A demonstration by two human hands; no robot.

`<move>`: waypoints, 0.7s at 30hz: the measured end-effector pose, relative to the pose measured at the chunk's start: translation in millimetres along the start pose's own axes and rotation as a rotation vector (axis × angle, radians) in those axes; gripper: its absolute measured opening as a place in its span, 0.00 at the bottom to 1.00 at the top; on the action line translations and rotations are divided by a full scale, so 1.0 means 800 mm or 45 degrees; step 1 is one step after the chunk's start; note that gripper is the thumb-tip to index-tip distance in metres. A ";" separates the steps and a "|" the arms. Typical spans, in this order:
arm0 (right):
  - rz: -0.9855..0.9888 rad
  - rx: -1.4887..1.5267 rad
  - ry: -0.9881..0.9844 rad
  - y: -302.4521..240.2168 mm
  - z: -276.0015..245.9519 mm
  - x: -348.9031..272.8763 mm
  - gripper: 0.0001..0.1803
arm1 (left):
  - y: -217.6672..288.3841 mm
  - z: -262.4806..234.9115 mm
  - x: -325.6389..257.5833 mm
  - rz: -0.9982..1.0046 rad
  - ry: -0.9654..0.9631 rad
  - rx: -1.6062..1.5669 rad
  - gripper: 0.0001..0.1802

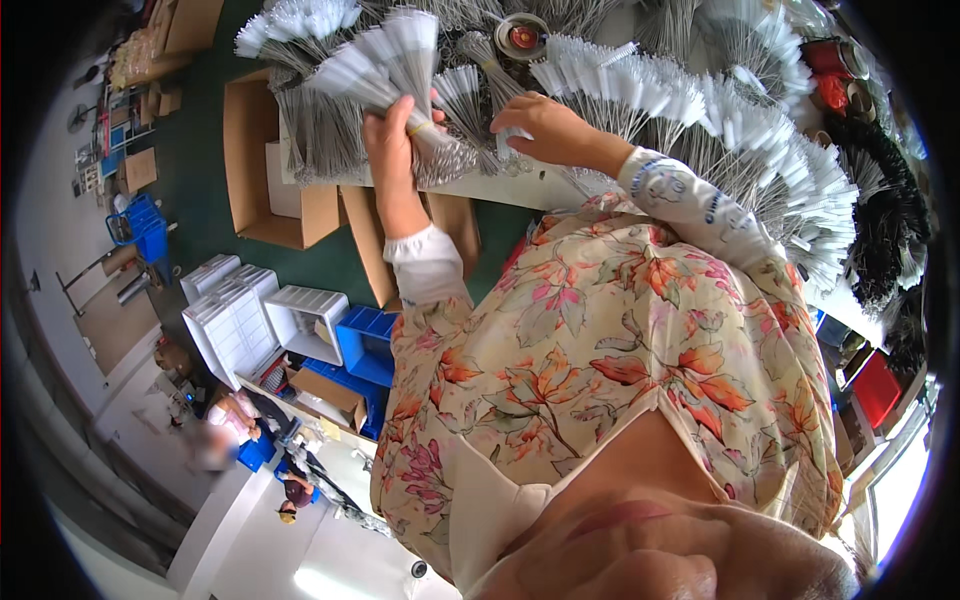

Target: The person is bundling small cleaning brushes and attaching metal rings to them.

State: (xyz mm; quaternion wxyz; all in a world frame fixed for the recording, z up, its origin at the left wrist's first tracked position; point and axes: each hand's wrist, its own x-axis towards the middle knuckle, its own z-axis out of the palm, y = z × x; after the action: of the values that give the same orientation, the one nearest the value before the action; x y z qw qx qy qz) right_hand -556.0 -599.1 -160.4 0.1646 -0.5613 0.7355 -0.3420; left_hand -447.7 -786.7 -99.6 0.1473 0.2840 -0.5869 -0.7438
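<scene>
My left hand (392, 140) grips a fanned bundle of white bottle brushes (385, 60) by their twisted wire stems, with a yellow rubber band (419, 128) round the bundle at my fingers. My right hand (535, 128) rests just to the right of it, fingers curled on a few wire brush stems (478, 110) lying on the white table (500, 188). Both forearms wear white sleeve covers. My flowered blouse fills the lower middle of the view.
Rows of white brushes (690, 100) cover the table, with black brushes (885, 220) at the right. An open cardboard box (262, 160) stands on the green floor at the left. White crates (240, 315) and blue crates (365, 345) lie below. Other people work far off at lower left.
</scene>
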 end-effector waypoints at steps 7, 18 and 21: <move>0.181 0.549 0.165 -0.081 -0.089 -0.006 0.06 | 0.049 0.059 -0.017 0.287 -0.759 -1.281 0.48; -0.602 -0.228 0.791 -0.122 -0.137 -0.033 0.19 | 0.054 0.128 -0.032 -0.294 -1.105 -1.823 0.21; -0.655 -0.386 0.837 -0.125 -0.140 -0.049 0.16 | 0.052 0.147 -0.051 -0.352 -0.777 -1.691 0.22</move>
State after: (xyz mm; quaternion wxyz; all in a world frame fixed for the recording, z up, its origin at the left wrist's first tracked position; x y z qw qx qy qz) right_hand -541.9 -540.1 -17.4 -0.2526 -0.6053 0.6270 -0.4203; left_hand -490.4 -682.3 -31.6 0.0236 -0.0127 0.0128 -0.9996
